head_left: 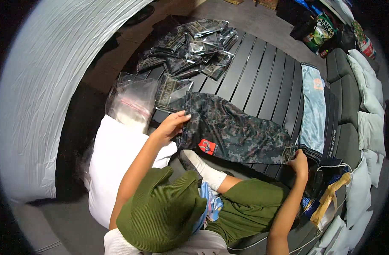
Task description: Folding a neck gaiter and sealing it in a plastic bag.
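A dark digital-camouflage fabric sleeve (241,127) with a red tag is stretched between my two hands, along the near edge of the black slatted table. My left hand (173,125) pinches its left end, thumb on top. My right hand (299,163) has its fingers closed on the lower right corner. Just beyond my left hand lies a flat clear-bagged camouflage packet (172,92). To the right, a light blue fabric piece (313,108) with an orange tag lies flat. Dark folded cloth (310,154) is beside my right hand, partly hidden.
A heap of clear-bagged dark packets (194,44) covers the table's far left. Empty clear plastic bags (133,100) lie near a white pillow-like bundle (118,170). A grey sofa (343,102) with pale cushions lines the right side. A white cable (345,204) runs at the lower right.
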Available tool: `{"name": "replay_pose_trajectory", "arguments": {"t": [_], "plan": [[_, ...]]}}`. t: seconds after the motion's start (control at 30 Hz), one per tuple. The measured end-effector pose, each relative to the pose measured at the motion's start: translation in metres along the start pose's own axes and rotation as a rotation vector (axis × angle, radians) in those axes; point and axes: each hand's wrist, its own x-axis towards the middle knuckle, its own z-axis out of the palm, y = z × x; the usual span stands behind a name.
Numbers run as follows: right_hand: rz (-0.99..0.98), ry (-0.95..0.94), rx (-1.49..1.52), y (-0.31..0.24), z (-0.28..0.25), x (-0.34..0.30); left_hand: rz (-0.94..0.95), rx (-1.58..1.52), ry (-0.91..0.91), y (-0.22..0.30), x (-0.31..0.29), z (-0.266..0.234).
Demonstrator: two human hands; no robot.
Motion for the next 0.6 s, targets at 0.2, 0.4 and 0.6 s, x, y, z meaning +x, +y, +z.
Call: {"name": "replay_pose_trajectory", "arguments": {"t": [0.2, 0.4, 0.6], "plan": [[0.130, -0.213, 0.077, -0.011, -0.016, 0.000, 0.091, -0.189, 0.059, 0.032, -0.028, 0.041], [0.218, -0.194, 0.497, 0.014, -0.046, 0.000, 0.117, -0.271, -0.088, 0.055, -0.053, 0.083], [-0.040, 0.386, 0.650, 0.016, -0.128, -0.024, 0.225, 0.119, -0.065, 0.073, -0.068, 0.127]]}}
